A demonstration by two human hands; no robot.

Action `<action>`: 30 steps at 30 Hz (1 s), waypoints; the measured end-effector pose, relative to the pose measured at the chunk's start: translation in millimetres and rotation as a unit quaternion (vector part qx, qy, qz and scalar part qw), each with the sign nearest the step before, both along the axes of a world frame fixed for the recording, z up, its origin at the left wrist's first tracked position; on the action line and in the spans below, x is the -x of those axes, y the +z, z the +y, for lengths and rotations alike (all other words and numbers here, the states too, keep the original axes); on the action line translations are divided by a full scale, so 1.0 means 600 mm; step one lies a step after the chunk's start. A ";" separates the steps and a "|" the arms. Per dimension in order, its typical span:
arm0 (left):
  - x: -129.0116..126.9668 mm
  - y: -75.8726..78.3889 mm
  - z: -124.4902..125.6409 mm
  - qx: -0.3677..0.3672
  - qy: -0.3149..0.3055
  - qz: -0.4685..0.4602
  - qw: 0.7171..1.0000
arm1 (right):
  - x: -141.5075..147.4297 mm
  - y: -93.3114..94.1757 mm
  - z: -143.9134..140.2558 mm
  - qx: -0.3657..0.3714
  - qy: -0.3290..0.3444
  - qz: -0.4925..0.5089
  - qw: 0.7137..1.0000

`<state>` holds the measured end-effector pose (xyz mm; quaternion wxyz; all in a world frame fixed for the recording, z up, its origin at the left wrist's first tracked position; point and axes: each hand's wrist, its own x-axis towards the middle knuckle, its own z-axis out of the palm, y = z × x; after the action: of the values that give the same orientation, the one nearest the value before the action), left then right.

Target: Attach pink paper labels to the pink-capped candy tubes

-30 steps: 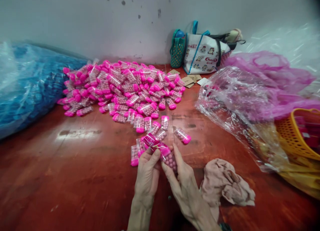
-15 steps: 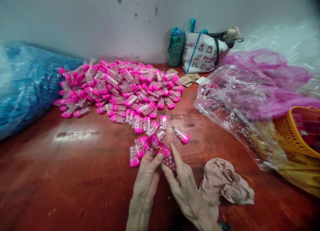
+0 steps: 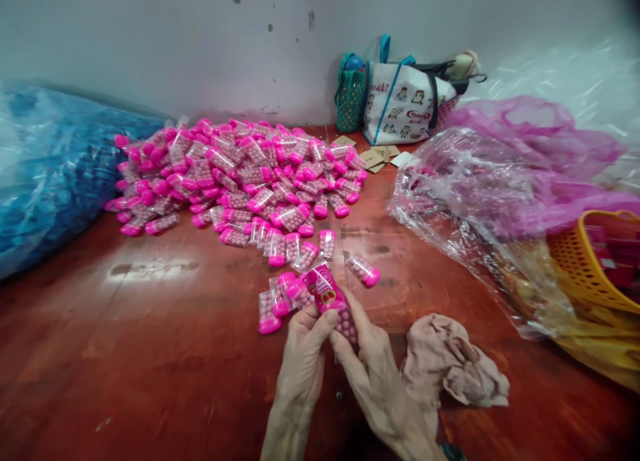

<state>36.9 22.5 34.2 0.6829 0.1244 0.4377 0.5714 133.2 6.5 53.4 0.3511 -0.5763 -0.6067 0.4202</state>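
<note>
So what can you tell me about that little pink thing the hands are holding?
It is a small clear plastic candy tube packed with round pink balls, with a bright pink label showing a reddish round mark wrapped near its far end. It lies tilted, its far end pointing up and to the left, just above the red table. The left hand pinches it from the left side, and the right hand holds it from below and from the right. Its lower end is hidden by the fingers.

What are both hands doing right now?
Left hand: closed on the pink candy container, fingers at its cap end.
Right hand: closed on the same container, gripping from the other side.
</note>
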 end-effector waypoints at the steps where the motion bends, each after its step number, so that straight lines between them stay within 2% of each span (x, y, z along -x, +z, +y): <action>1: 0.003 0.000 0.000 0.002 -0.003 -0.005 1.000 | 0.000 0.000 0.002 0.010 0.001 0.003 1.000; 4: 0.021 0.002 0.004 0.014 -0.002 -0.022 1.000 | 0.000 0.004 0.009 0.038 0.027 0.049 0.998; 8: 0.043 0.005 0.015 0.018 0.051 -0.019 0.998 | -0.002 0.003 0.011 0.039 0.040 0.086 0.995; 11: 0.042 0.008 0.020 0.018 0.078 -0.011 0.997 | 0.002 -0.009 0.004 -0.017 0.051 0.076 0.996; 15: 0.018 0.015 0.010 0.026 0.060 -0.017 0.998 | 0.011 -0.029 -0.005 -0.123 0.033 0.053 0.990; 19: -0.005 0.022 -0.005 0.015 0.035 -0.007 0.999 | 0.009 -0.029 -0.005 -0.145 -0.014 0.011 0.989; 22: -0.008 0.021 -0.011 0.006 -0.002 0.008 1.000 | 0.004 -0.019 -0.002 -0.124 -0.025 0.023 0.992; 26: -0.001 0.013 -0.015 0.015 -0.034 -0.011 0.999 | 0.002 -0.013 0.002 -0.038 0.000 0.101 0.994; 30: 0.003 0.006 -0.023 0.019 -0.055 -0.058 0.997 | 0.003 -0.022 0.005 0.050 0.021 0.215 0.975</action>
<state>35.1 8.5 37.5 0.7400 0.1018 0.4006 0.5306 131.6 9.6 40.3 0.4346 -0.4765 -0.5074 0.5714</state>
